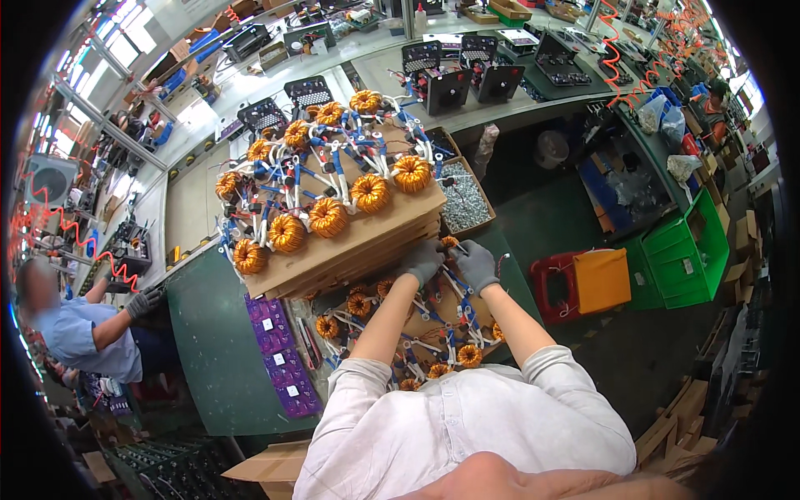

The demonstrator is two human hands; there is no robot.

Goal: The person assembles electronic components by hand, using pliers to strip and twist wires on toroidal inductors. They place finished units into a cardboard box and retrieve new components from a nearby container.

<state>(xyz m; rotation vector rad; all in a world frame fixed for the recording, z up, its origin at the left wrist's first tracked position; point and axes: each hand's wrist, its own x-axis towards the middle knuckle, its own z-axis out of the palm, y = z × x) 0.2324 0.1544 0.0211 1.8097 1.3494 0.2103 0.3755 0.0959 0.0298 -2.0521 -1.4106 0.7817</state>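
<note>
Both my hands wear grey gloves and meet just below the front edge of a stack of cardboard sheets (pixel 350 246). My left hand (pixel 425 260) and my right hand (pixel 476 263) together hold a small copper-wound coil (pixel 450 242) with wires. On the top sheet lie several orange toroid coils (pixel 369 192) with blue and white leads. Under my forearms another cardboard sheet (pixel 433 321) carries more coils with wiring.
A cardboard box of small metal parts (pixel 465 200) stands right of the stack. Purple packs (pixel 279 354) lie on the green bench (pixel 208 350) at left. A person in blue (pixel 83 329) works far left. A red stool (pixel 558 283), orange bag and green crates (pixel 683 250) sit right.
</note>
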